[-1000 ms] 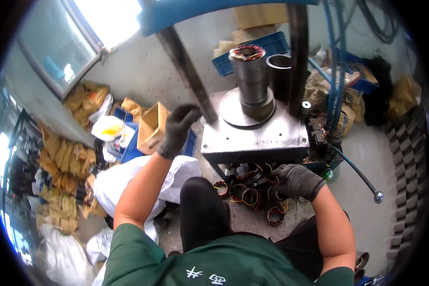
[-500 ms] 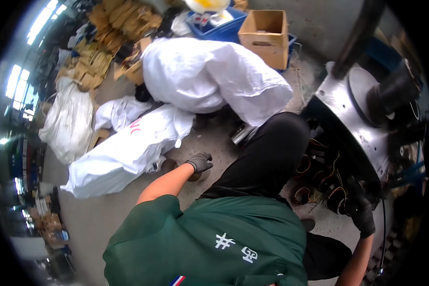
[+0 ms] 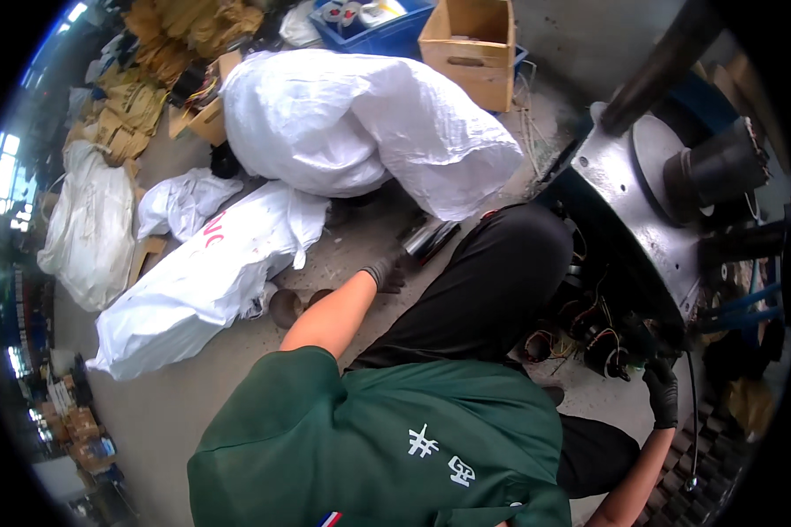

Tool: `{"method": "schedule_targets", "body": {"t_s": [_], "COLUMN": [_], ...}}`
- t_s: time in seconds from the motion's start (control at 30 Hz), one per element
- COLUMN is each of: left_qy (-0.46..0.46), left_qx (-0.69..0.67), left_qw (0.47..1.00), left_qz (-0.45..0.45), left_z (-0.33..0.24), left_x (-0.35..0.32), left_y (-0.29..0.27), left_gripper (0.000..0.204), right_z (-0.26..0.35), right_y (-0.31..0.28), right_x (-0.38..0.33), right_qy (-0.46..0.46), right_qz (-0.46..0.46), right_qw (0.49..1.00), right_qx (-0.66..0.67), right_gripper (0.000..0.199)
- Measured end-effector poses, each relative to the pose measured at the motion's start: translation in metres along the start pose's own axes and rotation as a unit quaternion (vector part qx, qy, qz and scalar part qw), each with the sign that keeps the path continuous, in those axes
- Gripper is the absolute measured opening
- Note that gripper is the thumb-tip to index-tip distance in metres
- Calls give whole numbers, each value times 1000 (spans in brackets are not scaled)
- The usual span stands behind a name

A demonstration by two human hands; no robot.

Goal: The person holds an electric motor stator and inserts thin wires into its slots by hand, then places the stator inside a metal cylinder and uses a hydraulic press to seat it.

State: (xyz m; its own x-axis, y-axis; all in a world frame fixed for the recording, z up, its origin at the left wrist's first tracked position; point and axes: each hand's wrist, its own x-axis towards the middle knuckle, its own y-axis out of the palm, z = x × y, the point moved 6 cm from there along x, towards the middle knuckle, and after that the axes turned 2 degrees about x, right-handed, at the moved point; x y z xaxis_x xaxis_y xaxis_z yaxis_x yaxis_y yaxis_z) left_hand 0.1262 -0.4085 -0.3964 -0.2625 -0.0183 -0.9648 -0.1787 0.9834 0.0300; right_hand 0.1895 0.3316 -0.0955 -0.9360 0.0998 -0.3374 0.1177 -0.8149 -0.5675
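Daylight floods in from ten o'clock, where bright windows (image 3: 0, 176) blow out to white-blue glare. The white sacks (image 3: 360, 123) at twelve o'clock catch it hard and nearly lose their folds. Shadow pools under the steel press plate (image 3: 628, 206) at three o'clock. Fisheye bending curls every edge, the rim goes black, and slight softness smears the outer ring.

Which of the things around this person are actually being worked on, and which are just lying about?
In hand:
- left hand, gloved, reaching to a shiny metal cylinder on the floor
- right hand, gloved, by the wired coils under the press plate

Lying about:
- white sacks
- cardboard box
- blue crate
- brown bags
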Motion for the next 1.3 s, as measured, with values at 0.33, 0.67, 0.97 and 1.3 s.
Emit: {"method": "schedule_targets", "body": {"t_s": [0.33, 0.67, 0.97, 1.3], "left_qy": [-84, 650, 696, 797], "left_qx": [-420, 239, 161, -14], "left_qw": [896, 684, 689, 582], "left_qz": [118, -229, -121, 158], "left_z": [-2, -75, -196, -302], "left_x": [52, -154, -329, -472], "left_y": [88, -5, 81, 269], "left_gripper": [99, 31, 26, 16], "right_z": [188, 77, 64, 156], "right_y": [6, -71, -180, -182], "right_x": [-156, -268, -158, -121], "right_qy": [-226, -236, -161, -222], "right_qz": [-244, -600, -702, -820], "right_qw": [897, 730, 520, 523], "right_qx": [-292, -227, -460, -72], "right_gripper": [35, 40, 36, 28]}}
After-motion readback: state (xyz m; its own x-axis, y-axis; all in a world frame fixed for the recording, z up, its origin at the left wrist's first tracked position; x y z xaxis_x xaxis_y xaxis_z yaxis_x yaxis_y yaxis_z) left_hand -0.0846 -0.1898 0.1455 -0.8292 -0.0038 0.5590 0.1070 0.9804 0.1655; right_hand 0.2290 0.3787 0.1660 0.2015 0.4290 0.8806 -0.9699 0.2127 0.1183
